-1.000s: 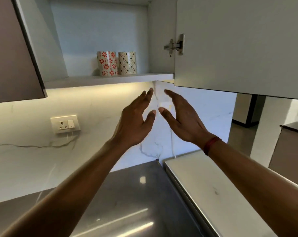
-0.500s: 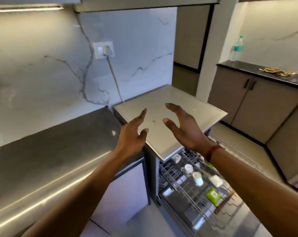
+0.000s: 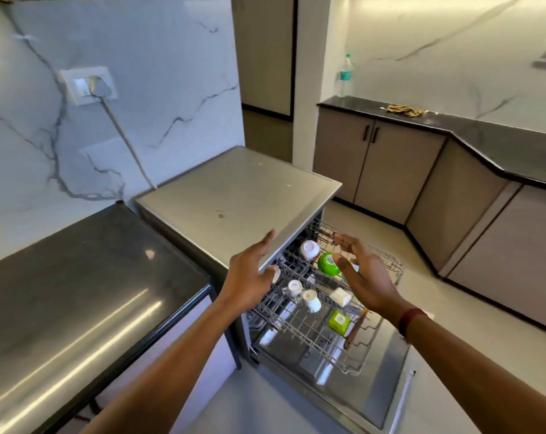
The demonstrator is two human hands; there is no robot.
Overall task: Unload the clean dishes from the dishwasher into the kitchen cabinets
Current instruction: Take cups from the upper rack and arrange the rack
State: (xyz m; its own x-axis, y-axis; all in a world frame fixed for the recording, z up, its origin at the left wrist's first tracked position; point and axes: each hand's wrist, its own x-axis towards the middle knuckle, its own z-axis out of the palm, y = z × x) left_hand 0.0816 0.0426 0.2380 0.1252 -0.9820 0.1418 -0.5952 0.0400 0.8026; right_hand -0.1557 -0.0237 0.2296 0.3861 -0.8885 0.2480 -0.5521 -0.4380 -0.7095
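The dishwasher (image 3: 234, 195) stands open with its wire rack (image 3: 387, 267) pulled out over the lowered door (image 3: 381, 380). In the rack lie a green bowl (image 3: 328, 264), a white bowl (image 3: 309, 249), two white cups (image 3: 295, 287) (image 3: 312, 300), a white square dish (image 3: 340, 296), a green square cup (image 3: 339, 321) and a wooden-handled utensil (image 3: 354, 330). My left hand (image 3: 249, 277) hovers with relaxed fingers over the rack's left edge, holding nothing. My right hand (image 3: 362, 274) is spread open just above the green bowl, also holding nothing.
A dark glossy counter (image 3: 77, 277) runs to the left of the dishwasher. A plug and cord (image 3: 101, 89) hang on the marble wall. Beige lower cabinets (image 3: 384, 164) with a black counter, a water bottle (image 3: 345, 76) and a yellowish bundle (image 3: 403, 109) stand at the right.
My view has swung down from the upper cabinet shelf with two patterned cups to the open dishwasher. Both empty hands have come down to the rack.
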